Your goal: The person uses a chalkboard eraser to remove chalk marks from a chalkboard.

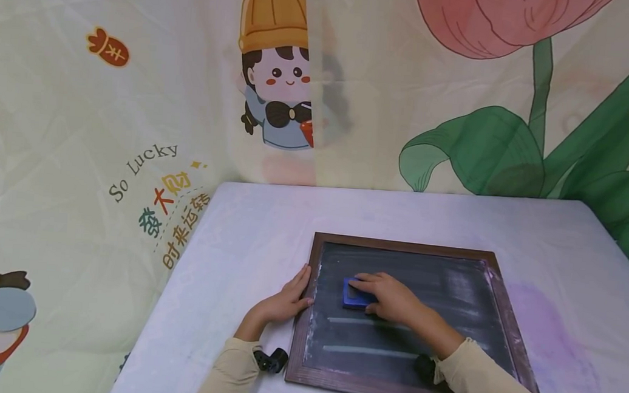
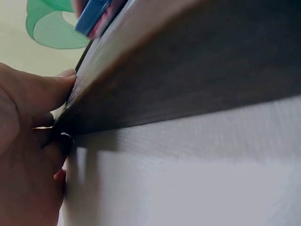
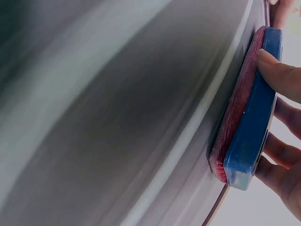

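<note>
A small chalkboard (image 1: pixel 392 336) in a dark wooden frame lies on the table. At its left edge, my left hand (image 1: pixel 285 298) holds the frame; the left wrist view has the thumb (image 2: pixel 59 89) at the upper edge and the other fingers bent against the side. My right hand (image 1: pixel 393 296) grips a blue chalkboard eraser (image 1: pixel 352 296) on the upper left part of the board. Seen from the right wrist, the eraser's pinkish-red felt (image 3: pixel 235 113) faces the board, with the thumb on its blue side.
Two pale chalk lines (image 1: pixel 369 351) run across the lower part of the board, partly behind the right forearm. A white cloth covers the table (image 1: pixel 269 218), with a purple stain (image 1: pixel 543 328) right of the board. A printed curtain (image 1: pixel 363 133) hangs behind the table.
</note>
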A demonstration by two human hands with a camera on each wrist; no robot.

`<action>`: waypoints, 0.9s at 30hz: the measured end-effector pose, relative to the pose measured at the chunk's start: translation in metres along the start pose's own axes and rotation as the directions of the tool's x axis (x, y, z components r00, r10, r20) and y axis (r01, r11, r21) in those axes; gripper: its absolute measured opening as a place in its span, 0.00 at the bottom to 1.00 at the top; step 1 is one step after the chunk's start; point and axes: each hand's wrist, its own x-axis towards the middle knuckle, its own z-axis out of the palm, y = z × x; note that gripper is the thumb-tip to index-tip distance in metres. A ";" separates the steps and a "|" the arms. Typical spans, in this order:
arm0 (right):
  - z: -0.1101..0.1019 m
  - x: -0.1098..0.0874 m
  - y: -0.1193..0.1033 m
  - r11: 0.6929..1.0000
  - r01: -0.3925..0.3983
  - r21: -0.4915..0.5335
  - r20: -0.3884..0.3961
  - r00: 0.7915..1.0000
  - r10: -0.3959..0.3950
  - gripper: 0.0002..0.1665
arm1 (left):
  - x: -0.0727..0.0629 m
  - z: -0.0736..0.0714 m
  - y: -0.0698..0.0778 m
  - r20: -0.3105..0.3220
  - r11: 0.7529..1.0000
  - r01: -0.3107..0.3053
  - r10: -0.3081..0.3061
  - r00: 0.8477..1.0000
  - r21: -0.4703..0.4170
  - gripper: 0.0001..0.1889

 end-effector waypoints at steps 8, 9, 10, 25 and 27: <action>-0.010 -0.029 0.030 0.999 -0.035 -0.012 -0.025 0.999 0.034 0.35 | 0.002 0.002 0.001 -0.019 1.000 0.012 -0.013 1.000 -0.014 0.37; -0.010 -0.033 0.034 0.999 -0.043 -0.013 -0.030 0.999 0.043 0.35 | 0.002 0.002 0.000 -0.020 1.000 0.009 -0.009 1.000 -0.015 0.37; -0.011 -0.037 0.037 0.999 -0.051 -0.012 -0.034 0.998 0.050 0.35 | 0.002 0.002 0.000 -0.019 1.000 0.006 -0.006 1.000 -0.014 0.37; -0.024 -0.087 0.084 0.994 -0.109 -0.023 -0.051 0.993 0.108 0.37 | 0.003 0.003 -0.003 -0.005 1.000 0.002 -0.002 1.000 0.001 0.37; -0.026 -0.090 0.087 0.994 -0.104 -0.019 -0.053 0.993 0.103 0.37 | 0.003 0.003 -0.003 -0.007 1.000 0.004 -0.004 1.000 0.000 0.37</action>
